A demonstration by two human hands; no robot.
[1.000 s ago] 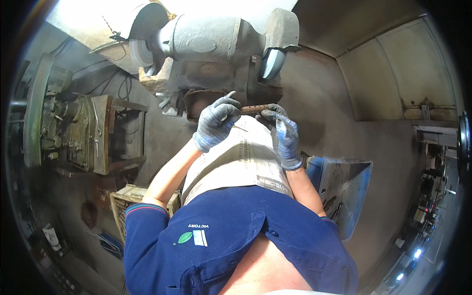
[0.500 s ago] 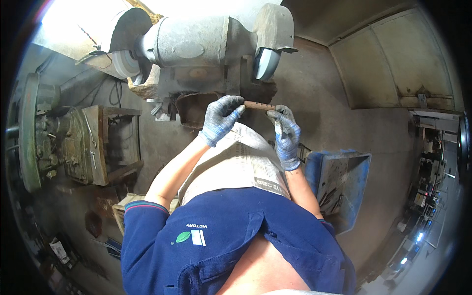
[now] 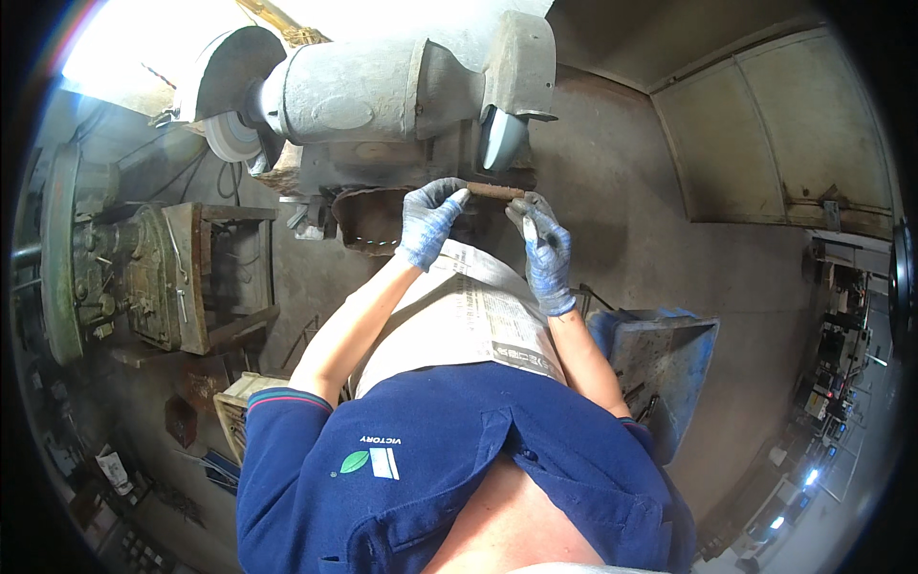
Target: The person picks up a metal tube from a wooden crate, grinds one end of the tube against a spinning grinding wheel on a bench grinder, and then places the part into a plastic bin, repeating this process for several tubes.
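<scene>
A short brown rod-like bar (image 3: 495, 191), rusty in look, is held level between my two gloved hands. My left hand (image 3: 430, 222) pinches its left end, thumb and fingers closed. At the other end my right hand (image 3: 542, 251) grips it, fingers bent around the tip. Both gloves are blue-grey and blackened at the fingers. Just beyond the bar stands a grey bench grinder (image 3: 359, 91). Its right grinding wheel (image 3: 504, 141) is above the right part of the bar, apart from it; the left wheel (image 3: 232, 137) is farther off.
Below the grinder hangs a rusty open tray (image 3: 368, 212). A blue bin (image 3: 669, 368) with dark pieces inside stands at my right. On the left is a greenish machine (image 3: 143, 277) on a metal frame. A pale apron (image 3: 469, 306) covers my lap.
Both hands and the bar have shifted slightly left and up, closer to the right wheel. The bar has turned, showing a rougher side. The view has also shifted a little.
</scene>
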